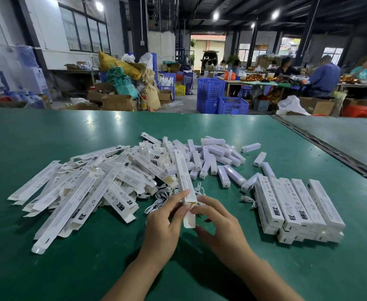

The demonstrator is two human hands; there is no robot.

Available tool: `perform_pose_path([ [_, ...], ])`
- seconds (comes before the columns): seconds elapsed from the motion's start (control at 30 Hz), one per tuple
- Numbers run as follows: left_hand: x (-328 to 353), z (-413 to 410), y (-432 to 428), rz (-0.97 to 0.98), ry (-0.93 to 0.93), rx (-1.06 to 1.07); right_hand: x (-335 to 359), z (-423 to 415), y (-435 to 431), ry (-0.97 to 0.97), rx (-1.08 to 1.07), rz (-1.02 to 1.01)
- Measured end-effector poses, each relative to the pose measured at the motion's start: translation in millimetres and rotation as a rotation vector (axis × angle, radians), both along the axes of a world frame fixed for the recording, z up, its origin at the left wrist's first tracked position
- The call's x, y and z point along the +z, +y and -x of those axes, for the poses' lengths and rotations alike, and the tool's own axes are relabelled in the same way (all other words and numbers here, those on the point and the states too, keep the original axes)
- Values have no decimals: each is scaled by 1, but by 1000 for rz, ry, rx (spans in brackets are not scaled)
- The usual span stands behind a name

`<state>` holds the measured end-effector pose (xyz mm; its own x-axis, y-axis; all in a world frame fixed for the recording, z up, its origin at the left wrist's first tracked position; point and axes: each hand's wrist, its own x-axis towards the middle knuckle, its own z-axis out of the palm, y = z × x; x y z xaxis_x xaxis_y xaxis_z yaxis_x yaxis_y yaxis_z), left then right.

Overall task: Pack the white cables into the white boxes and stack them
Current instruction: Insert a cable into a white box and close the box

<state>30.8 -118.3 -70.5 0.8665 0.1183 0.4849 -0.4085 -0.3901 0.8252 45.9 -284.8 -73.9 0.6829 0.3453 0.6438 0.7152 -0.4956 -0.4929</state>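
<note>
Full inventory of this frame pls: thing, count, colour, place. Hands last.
flat green table top: one, green, fills the foreground
loose long white cardboard boxes: many, white, pile left of centre
short white plastic bars: many, white, heap at centre back
closed white boxes: a layered stack, white, right of the hands
thin white cables: a tangle, white, just behind the hands
held long white box: one, white, centre, near end open
blue plastic crates: several, blue, floor beyond the table
brown cardboard cartons: several, brown, floor at back left
seated people: several, varied clothes, far right tables
left hand: holds the box near its open end
right hand: fingertips at the box's open end
</note>
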Motion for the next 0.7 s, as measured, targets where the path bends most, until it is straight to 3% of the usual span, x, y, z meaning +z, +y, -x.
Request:
perform_pose_path([
  [0.3,0,-1,0,30,58,-78,5,1,-2,-20,-1,13],
  [0.6,-6,0,-6,15,132,-105,2,1,1,69,-73,-206],
  [0.7,-8,0,-6,16,138,-128,2,1,1,14,-102,-214],
])
